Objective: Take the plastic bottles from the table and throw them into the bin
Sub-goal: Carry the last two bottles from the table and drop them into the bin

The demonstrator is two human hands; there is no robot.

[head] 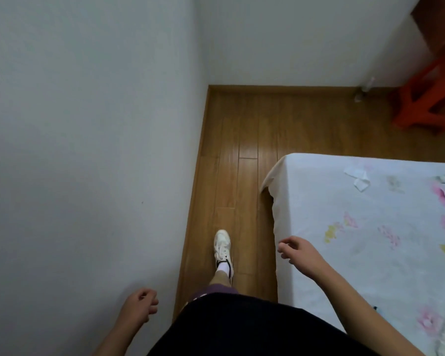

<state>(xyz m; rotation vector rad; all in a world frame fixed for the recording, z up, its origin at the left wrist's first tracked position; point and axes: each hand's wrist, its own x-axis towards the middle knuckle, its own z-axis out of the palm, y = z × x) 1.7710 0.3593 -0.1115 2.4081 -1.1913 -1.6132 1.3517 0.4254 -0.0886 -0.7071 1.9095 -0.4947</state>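
From the head view I looked down a narrow strip of wooden floor (244, 140) that ran between a white wall (88, 124) on my left and a bed (357, 227) under a flowered white sheet on my right. My left hand (139, 308) hung low beside the wall, its fingers curled loosely inward around nothing. My right hand (301, 255) hovered over the near corner of the bed, fingers bent and slightly spread, palm down, also carrying nothing. I could see no plastic bottle and no bin anywhere in this view, so I could not tell where they stood. One foot in a white sneaker (222, 246) was planted on the floor ahead of me, with a dark garment (242, 327) filling the bottom of the picture. A piece of white paper (357, 176) lay on the sheet near the far edge of the bed, and a red plastic stool (427, 104) stood on the floor by the far wall at the upper right.
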